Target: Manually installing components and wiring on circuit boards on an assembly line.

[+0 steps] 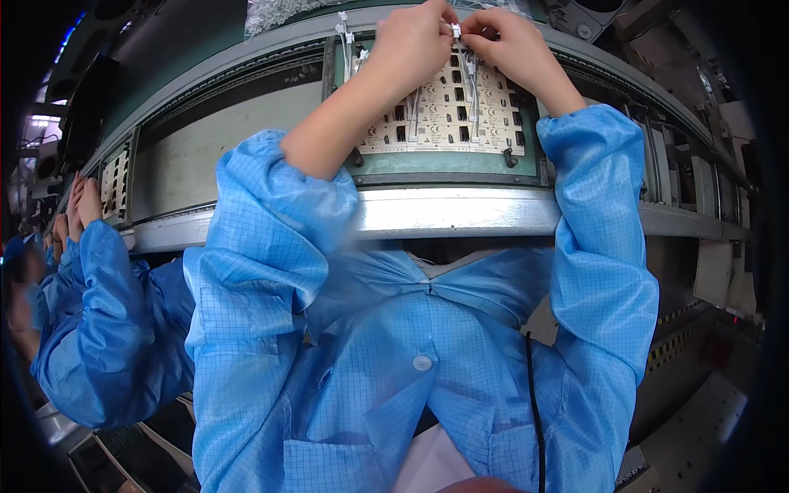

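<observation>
two hands (415,43) (511,45); one white connector (456,30) between

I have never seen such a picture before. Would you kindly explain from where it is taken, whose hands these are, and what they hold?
A fisheye camera on the person's head looks down, so straight edges bend. There is no robot: the bare left hand and right hand are the wearer's own. A small white connector is between their fingertips; which hand grips it, I cannot tell. Below, white wires lie across pale circuit boards in a green tray. At left, another person wears blue too.
</observation>
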`<action>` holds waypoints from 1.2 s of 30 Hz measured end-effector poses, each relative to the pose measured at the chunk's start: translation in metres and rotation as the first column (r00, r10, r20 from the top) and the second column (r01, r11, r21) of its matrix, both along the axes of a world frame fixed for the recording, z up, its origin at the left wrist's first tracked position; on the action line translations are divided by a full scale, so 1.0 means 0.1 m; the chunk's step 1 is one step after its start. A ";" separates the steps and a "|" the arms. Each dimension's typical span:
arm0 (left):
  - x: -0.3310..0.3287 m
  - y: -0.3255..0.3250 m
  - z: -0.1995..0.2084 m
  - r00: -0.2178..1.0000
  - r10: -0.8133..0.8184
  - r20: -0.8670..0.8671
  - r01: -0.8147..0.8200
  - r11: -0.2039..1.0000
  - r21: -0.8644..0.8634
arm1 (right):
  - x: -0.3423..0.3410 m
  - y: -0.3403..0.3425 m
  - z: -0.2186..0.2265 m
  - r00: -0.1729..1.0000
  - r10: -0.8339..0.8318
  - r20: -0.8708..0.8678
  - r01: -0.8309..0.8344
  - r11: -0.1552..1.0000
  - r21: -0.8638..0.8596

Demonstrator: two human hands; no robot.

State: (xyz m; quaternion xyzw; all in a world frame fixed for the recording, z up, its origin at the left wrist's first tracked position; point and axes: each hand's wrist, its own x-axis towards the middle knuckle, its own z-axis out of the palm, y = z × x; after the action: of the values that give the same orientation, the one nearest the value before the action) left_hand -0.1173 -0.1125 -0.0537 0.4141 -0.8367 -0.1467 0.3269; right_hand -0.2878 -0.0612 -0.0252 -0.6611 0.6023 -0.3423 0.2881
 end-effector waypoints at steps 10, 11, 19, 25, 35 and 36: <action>0.30 -0.17 0.22 0.999 -0.015 0.030 0.022 0.962 -0.272 | 0.09 0.08 0.05 0.923 0.087 -0.374 -0.276 0.827 -0.489; 0.39 -0.18 0.39 1.000 0.018 0.009 -0.016 0.984 -0.177 | 0.07 0.11 0.06 0.922 0.080 -0.378 -0.273 0.827 -0.492; 1.13 0.07 0.72 0.940 0.220 0.262 -0.248 0.965 0.080 | 0.12 0.18 0.14 0.934 0.012 -0.356 -0.210 0.827 -0.522; 0.90 0.06 0.56 0.993 0.058 -0.104 -0.029 0.963 0.266 | 0.10 0.12 0.20 0.924 0.012 -0.382 -0.230 0.815 -0.532; 0.79 0.08 0.63 1.000 -0.004 -0.009 0.007 0.955 0.296 | 0.47 -0.10 0.23 0.917 -0.030 -0.398 -0.206 0.820 -0.535; 0.80 0.09 0.59 0.998 0.026 -0.062 -0.008 0.961 0.278 | 0.54 -0.20 0.20 0.917 0.026 -0.398 -0.239 0.835 -0.496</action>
State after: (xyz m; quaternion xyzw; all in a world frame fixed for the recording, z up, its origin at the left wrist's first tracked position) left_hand -0.0371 -0.1035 0.0050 0.4581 -0.7933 -0.2730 0.2939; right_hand -0.2334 -0.0814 -0.0056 -0.8085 0.4786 -0.3423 -0.0049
